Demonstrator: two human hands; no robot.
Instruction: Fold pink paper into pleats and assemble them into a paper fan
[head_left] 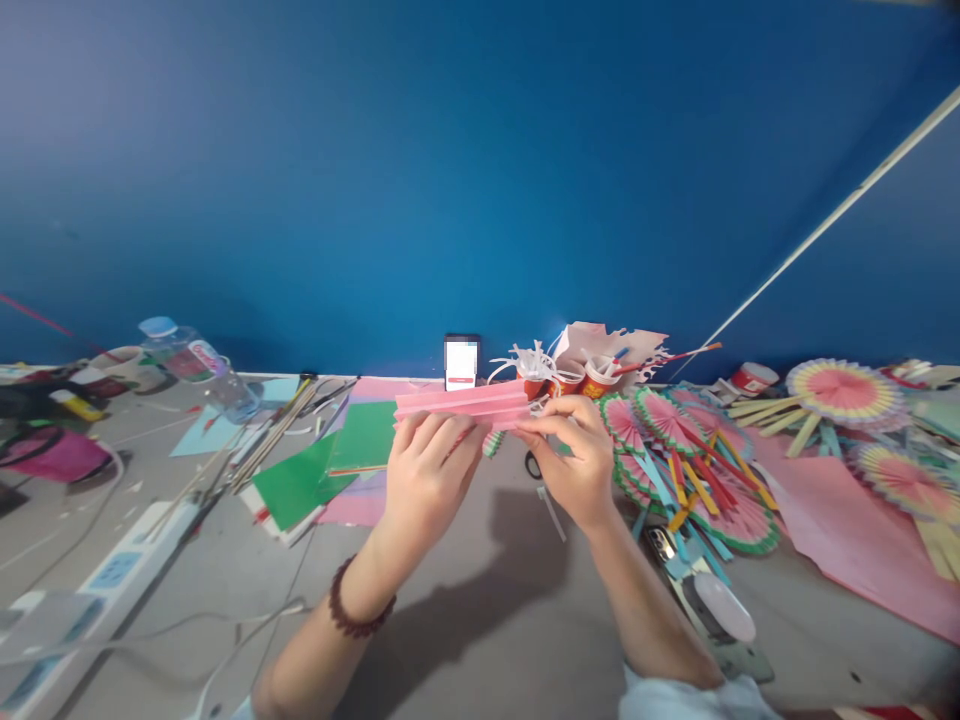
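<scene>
Pleated pink paper [469, 400], left hand [431, 465] and right hand [579, 455] holding lower edge, above tabletop [574, 620]

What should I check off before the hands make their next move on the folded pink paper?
1. Left hand on the folded pink paper: ok, its fingers hold it.
2. Right hand on the other end: ok, thumb and fingertips pinch it.
3. Folds even along the whole length: cannot tell, the fingers cover part.
4. Phone screen unblocked: ok, it shows above the paper.
5. Pink-and-green rosettes lying apart from each other: not ok, they overlap.
6. Bottle capped: ok, the blue cap is on.
</scene>
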